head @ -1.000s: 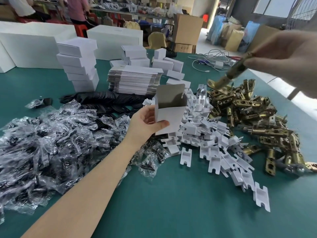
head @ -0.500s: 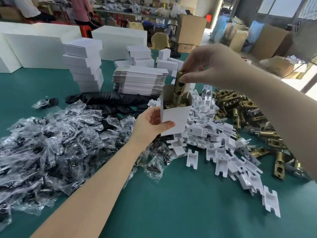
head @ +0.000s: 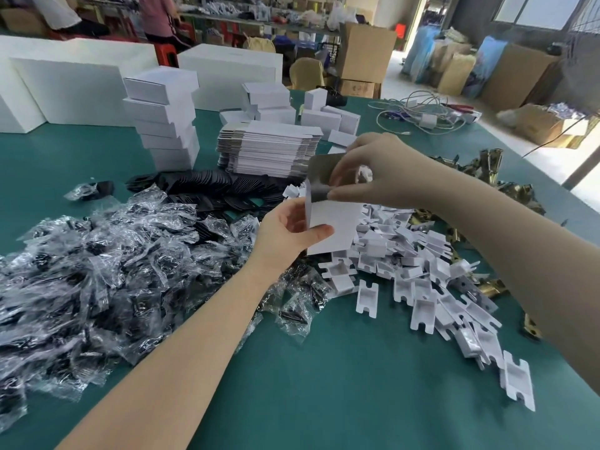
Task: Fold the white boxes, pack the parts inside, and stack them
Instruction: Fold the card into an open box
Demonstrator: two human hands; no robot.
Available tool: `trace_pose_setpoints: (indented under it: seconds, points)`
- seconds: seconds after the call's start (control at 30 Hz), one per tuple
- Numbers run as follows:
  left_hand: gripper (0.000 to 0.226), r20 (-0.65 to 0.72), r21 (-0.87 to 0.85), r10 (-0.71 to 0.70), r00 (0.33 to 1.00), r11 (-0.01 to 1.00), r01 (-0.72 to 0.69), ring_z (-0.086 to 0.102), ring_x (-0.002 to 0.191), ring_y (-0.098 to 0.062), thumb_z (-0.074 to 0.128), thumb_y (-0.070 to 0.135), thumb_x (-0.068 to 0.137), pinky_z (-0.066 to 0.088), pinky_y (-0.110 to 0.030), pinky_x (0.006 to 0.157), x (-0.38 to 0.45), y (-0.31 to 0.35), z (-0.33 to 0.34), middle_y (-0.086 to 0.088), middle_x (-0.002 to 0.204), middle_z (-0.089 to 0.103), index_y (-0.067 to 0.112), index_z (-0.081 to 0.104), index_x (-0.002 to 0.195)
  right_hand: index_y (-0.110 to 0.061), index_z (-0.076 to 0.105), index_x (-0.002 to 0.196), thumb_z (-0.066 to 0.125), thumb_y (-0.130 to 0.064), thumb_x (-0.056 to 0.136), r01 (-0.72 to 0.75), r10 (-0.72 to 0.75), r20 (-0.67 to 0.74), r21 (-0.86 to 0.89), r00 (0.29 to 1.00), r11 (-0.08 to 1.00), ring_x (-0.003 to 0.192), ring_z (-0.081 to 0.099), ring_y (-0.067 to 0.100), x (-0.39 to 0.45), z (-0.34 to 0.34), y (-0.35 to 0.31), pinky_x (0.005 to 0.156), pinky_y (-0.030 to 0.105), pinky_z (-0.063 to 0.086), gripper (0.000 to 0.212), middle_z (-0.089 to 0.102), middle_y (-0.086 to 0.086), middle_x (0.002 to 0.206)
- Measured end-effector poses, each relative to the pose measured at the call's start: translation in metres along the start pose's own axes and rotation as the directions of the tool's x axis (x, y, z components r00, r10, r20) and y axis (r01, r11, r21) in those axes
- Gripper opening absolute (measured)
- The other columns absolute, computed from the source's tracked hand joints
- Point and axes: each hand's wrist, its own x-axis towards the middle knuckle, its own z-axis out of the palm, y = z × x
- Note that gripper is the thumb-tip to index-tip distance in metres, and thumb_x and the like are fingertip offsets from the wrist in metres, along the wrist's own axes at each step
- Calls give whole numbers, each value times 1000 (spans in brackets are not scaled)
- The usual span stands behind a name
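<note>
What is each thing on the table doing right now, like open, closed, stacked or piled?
Small white cardboard box: upright, top open, gripped by left hand.
Right hand: fingers at the box's open top, touching its flap.
Closed white boxes: stacked in a tower.
Unfolded white box blanks: lying flat, stacked.
White plastic inserts: loose pile.
Brass latch parts: loose heap.
Clear plastic bags: heaped.

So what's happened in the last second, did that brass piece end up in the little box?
Yes. A second ago the right hand held the brass latch high over the pile; it swung left, lowered the latch into the open white box, and the latch is now out of sight. The right hand now pinches the box's top flap. The left hand kept its grip on the box throughout, and the piles on the table look unchanged.
</note>
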Motion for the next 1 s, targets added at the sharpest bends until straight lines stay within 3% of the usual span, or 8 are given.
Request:
trace_pose_setpoints:
  seconds: [0.1,0.27,0.43,0.57,0.63,0.73,0.87,1.0]
  points:
    - [42,2,13,-9,1000,1000,9,71,98,-14,84,5,74,54,-22,80,0,1,-1,4,101,76,22,66,107,-30,51,94,80,-40,75,-18,61,-177,236,982,972,90,55,7,-12,17,5,74,16,47,36,55,-8,104]
    - [45,57,240,-61,997,970,46,68,88,-1,81,3,76,51,-12,71,4,26,1,8,95,73,29,59,106,-29,29,126,86,-20,73,-33,225,-190,691,956,722,93,69,17,-24,66,12,83,31,57,78,64,8,117]
    - [92,18,340,-7,1000,940,1,61,105,0,83,19,78,51,-15,89,0,74,7,16,118,55,25,25,150,-30,62,102,83,-22,76,-18,250,-231,698,940,716,89,67,3,-16,79,22,83,30,56,35,71,-9,100]
    - [37,13,780,287,958,597,-189,52,83,2,70,37,85,50,-23,80,-19,102,23,19,99,49,30,56,118,-34,65,94,84,-19,75,39,275,-285,756,918,654,84,68,0,-14,81,27,80,23,57,31,73,-16,89]
    - [12,241,844,4,971,493,-211,57,72,4,67,45,86,55,-27,72,-31,107,37,20,83,60,34,64,90,-30,67,93,85,-16,73,24,305,-275,777,912,629,87,70,10,-11,85,28,83,35,58,30,74,-10,89]
    - [30,363,906,-331,871,345,-246,64,89,-10,63,57,87,52,-31,72,-52,82,65,11,97,66,31,66,103,-16,68,102,86,-32,71,-11,315,-252,766,915,643,94,69,25,-7,89,27,86,50,55,39,74,5,99]
    - [50,251,968,-432,866,84,-239,54,115,-34,52,51,97,41,-40,73,-67,43,99,-10,131,45,20,47,135,-16,70,104,85,-39,70,4,294,-239,782,925,623,91,70,19,-8,89,30,85,49,56,43,75,1,98]
    - [26,273,956,-347,897,-5,-293,56,111,-33,56,29,99,33,-35,71,-64,39,98,-8,122,54,21,62,124,-19,68,101,85,-43,65,15,277,-218,809,936,588,90,71,18,-11,91,31,84,47,57,47,75,-1,97]
